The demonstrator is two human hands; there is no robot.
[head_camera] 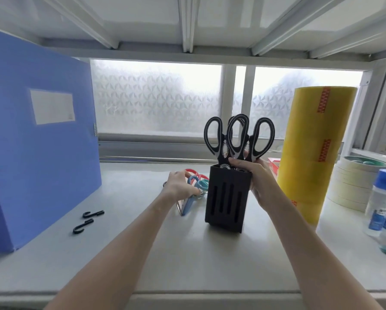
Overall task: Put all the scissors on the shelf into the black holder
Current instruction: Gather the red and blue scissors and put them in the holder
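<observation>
A black slotted holder (226, 201) stands upright on the white shelf (187, 253). Two pairs of black-and-white scissors (239, 138) stick out of its top, handles up. My right hand (258, 183) grips the holder's right upper side, thumb over its rim against the scissors. To the left of the holder lie small scissors with blue (193, 181), teal (202, 184) and red (201, 175) handles. My left hand (179, 185) rests on this pile, fingers closed around the blue pair, whose blade end (184, 208) points toward me.
A large blue file box (35, 153) stands at the left, with two black hooks (87, 221) in front of it. Right of the holder stand a tall yellow tape stack (310, 153), white tape rolls (348, 184) and blue-capped bottles (382, 202). Frosted window behind.
</observation>
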